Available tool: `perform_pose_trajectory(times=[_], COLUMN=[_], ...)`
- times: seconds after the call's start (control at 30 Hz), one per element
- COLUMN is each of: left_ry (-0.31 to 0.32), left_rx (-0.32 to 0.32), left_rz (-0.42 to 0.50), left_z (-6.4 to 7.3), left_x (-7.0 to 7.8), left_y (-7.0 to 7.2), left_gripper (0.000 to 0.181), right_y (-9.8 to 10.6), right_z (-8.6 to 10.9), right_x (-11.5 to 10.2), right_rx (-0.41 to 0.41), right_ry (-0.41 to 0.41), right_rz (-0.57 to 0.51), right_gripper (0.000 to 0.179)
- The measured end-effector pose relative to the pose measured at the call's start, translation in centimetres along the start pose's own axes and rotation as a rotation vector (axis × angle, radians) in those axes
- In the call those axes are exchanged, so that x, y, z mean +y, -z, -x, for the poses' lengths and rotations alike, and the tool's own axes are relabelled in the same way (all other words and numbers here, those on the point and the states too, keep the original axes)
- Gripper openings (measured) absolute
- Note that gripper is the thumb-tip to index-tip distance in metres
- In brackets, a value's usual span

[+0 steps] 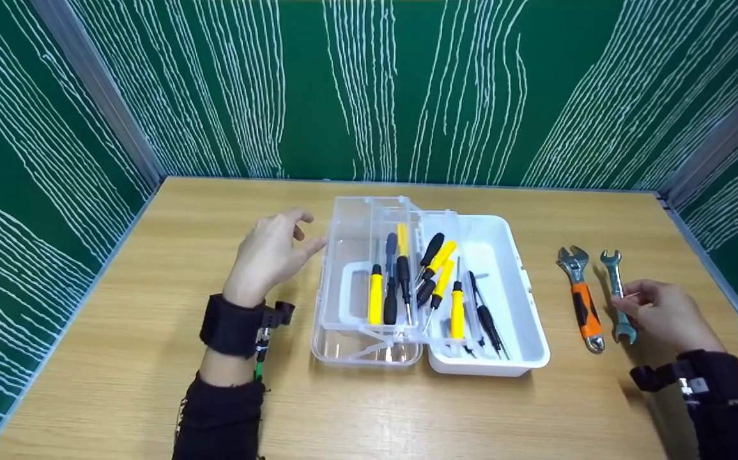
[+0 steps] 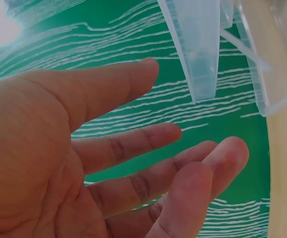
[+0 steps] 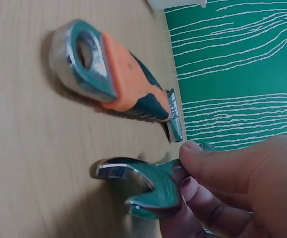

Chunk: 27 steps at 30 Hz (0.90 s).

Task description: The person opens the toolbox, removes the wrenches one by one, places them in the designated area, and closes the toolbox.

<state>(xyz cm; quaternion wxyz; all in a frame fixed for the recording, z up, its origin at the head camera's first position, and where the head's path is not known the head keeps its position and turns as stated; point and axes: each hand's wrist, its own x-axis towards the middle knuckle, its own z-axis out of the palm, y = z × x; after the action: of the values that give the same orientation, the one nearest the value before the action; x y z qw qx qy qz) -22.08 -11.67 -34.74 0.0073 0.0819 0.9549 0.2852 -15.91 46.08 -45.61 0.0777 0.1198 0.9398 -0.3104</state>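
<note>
My right hand (image 1: 669, 313) pinches a double-ended open-end wrench (image 1: 616, 281) by its shaft, at the right of the table. One open jaw of that wrench fills the lower part of the right wrist view. Just left of it lies an adjustable wrench (image 1: 583, 300) with an orange and black handle. My left hand (image 1: 269, 252) hovers beside the clear lid (image 1: 343, 223) of a toolbox, holding nothing; its fingers are relaxed and spread in the left wrist view. Whether the thumb tip touches the lid I cannot tell.
The toolbox's white base (image 1: 503, 255) stands mid-table with its lid folded out to the left. Several screwdrivers (image 1: 457, 310) with yellow or black handles lie in it and show through the clear plastic. Green walls (image 1: 432, 89) with white lines border the wooden table (image 1: 369, 409).
</note>
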Motion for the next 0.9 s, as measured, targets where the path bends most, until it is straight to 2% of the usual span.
perform_pose_trajectory(times=[0.4,0.63,0.9], left_ry=[0.008,0.021,0.003], left_rx=[-0.007,-0.013,-0.012], left_rz=[-0.003,0.006,-0.006], left_z=[-0.1,-0.1,-0.3], left_x=[-0.1,-0.1,-0.1], left_y=[0.0,0.0,-0.2], left_gripper=[0.052,0.051,0.050], right_y=[0.0,0.1,-0.4], right_z=[-0.8,-1.1,-1.4], right_x=[0.4,0.3,0.2], right_rx=[-0.008,-0.019,0.018], right_ry=[-0.002,-0.066,-0.174], right_rz=[0.035,0.030,-0.050], right_gripper=[0.036,0.037,0.029])
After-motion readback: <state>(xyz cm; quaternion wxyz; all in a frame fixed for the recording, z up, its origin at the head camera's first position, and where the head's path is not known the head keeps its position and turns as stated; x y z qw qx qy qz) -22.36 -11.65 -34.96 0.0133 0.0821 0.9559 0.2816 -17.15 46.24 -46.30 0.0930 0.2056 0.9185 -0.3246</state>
